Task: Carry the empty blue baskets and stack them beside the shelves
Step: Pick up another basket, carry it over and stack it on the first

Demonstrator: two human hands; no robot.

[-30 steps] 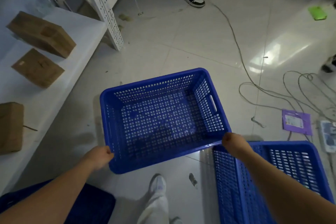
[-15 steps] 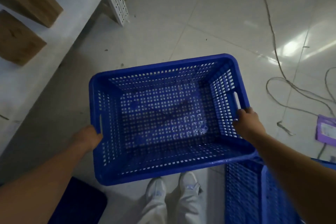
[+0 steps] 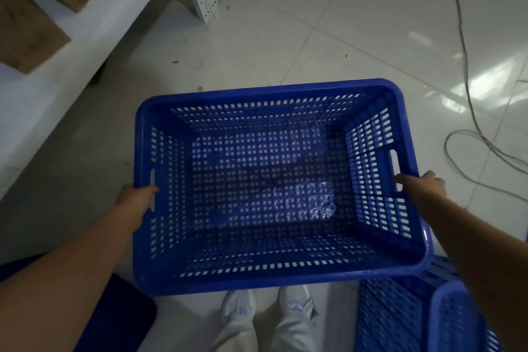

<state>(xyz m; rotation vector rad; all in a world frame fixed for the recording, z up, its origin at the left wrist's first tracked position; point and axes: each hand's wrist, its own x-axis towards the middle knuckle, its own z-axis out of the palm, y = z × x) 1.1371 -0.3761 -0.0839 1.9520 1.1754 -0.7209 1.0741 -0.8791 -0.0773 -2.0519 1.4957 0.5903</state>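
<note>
Gripping one empty blue basket [image 3: 274, 188] by its two end handles, the left hand [image 3: 137, 198] and right hand [image 3: 421, 186] hold it above the feet. A second basket [image 3: 400, 314] sits lower right. Two brown boxes [image 3: 25, 34] rest on a white shelf [image 3: 94, 46] left of the tiled floor [image 3: 314, 31], where a cable [image 3: 468, 88] trails.

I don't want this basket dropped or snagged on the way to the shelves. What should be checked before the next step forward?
1. Left hand gripping the blue basket at its handle slot: ok.
2. Right hand gripping the opposite side by the handle slot: ok.
3. Basket empty: ok, only the perforated bottom shows.
4. Basket clear of the other basket at lower right: cannot tell, their edges overlap in view.
5. Floor ahead toward the shelf: ok, bare tile.
6. Cable on the floor: ok, it lies to the right, off the path.
</note>
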